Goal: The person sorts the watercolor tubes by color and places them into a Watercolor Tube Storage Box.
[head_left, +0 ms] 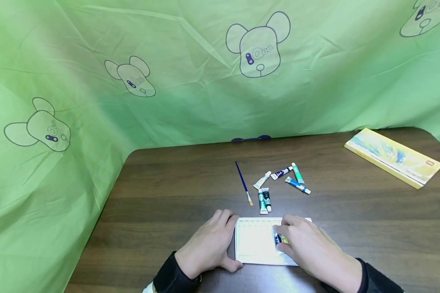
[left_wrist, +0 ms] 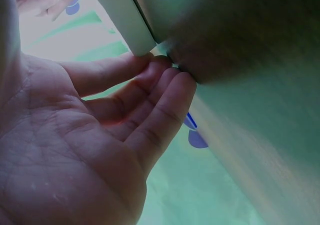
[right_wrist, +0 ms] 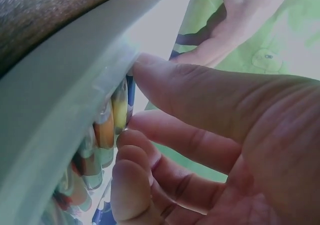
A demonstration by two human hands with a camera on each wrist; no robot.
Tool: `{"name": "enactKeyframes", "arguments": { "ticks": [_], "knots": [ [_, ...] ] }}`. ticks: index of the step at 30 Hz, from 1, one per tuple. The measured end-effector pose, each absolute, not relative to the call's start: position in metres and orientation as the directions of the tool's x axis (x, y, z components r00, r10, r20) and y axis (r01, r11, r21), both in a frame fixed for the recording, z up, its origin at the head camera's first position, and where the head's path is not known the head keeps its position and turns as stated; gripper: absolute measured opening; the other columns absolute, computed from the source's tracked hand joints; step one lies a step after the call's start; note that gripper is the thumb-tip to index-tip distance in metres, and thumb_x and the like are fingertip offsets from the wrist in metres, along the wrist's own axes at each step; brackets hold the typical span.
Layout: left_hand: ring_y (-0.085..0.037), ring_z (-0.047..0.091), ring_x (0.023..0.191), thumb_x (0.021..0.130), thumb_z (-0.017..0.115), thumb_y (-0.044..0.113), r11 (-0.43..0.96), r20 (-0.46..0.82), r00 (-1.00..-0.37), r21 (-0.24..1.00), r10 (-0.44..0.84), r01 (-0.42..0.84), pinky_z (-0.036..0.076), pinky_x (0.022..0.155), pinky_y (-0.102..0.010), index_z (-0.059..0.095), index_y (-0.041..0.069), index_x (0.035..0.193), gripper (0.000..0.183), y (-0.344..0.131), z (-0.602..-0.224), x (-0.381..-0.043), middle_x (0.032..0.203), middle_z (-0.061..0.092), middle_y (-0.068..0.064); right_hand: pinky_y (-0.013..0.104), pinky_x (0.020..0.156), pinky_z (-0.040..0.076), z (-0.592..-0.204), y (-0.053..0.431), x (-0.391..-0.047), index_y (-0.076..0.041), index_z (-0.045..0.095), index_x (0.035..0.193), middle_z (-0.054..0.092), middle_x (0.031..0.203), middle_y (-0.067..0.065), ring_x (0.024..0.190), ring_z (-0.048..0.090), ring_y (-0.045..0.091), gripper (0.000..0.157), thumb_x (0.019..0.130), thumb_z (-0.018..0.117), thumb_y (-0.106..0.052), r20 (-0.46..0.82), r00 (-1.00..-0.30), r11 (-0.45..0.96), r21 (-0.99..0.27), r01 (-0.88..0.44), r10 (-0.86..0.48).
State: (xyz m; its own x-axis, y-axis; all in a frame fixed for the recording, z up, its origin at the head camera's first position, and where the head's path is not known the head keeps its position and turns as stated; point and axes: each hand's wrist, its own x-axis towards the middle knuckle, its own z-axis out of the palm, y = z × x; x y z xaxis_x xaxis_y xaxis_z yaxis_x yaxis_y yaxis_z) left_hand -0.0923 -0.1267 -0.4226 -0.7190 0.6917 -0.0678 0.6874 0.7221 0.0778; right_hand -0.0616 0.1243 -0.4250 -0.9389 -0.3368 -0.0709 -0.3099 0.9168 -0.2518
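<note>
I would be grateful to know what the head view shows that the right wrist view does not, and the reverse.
Only the head view: a slim, blue-handled paintbrush, six small loose tubes and a flat yellow rectangular box.

Only the right wrist view: a small orange tube, lined up with others.

Both: the white rectangular plastic tray, a small yellow tube and a small dark blue tube in it, the left hand, the right hand, the brown table and the printed green cloth.

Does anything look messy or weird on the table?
I see nothing spilled or broken. Six loose tubes lie at different angles beyond the white tray, a bit messy compared with the neat row of tubes inside it.
</note>
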Motion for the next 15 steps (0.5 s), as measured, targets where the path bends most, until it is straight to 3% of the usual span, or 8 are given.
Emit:
{"name": "enactKeyframes", "arguments": {
  "ticks": [8,15],
  "knots": [
    [-0.016,0.053,0.115,0.067,0.090,0.063,0.716,-0.052,-0.714,0.077,0.698,0.694,0.051,0.104,-0.027,0.058,0.004,0.140,0.099,-0.128,-0.422,-0.092,0.131,0.060,-0.005,0.032,0.069,0.056,-0.421,0.128,-0.061,-0.018,0.082,0.111,0.066,0.094,-0.008,0.084,0.060,0.007,0.032,0.083,0.088,-0.032,-0.023,-0.935,0.903,-0.268,-0.336,-0.355],
    [-0.016,0.053,0.114,0.065,0.090,0.063,0.706,-0.024,-0.706,0.067,0.708,0.705,0.051,0.104,-0.027,0.059,0.003,0.138,0.099,-0.128,-0.424,-0.092,0.129,0.060,-0.005,0.038,0.073,0.061,-0.410,0.146,-0.074,-0.014,0.081,0.104,0.071,0.095,-0.003,0.085,0.069,0.013,0.021,0.086,0.087,-0.024,0.168,-0.936,0.890,-0.296,-0.346,-0.308]
  ]
}}
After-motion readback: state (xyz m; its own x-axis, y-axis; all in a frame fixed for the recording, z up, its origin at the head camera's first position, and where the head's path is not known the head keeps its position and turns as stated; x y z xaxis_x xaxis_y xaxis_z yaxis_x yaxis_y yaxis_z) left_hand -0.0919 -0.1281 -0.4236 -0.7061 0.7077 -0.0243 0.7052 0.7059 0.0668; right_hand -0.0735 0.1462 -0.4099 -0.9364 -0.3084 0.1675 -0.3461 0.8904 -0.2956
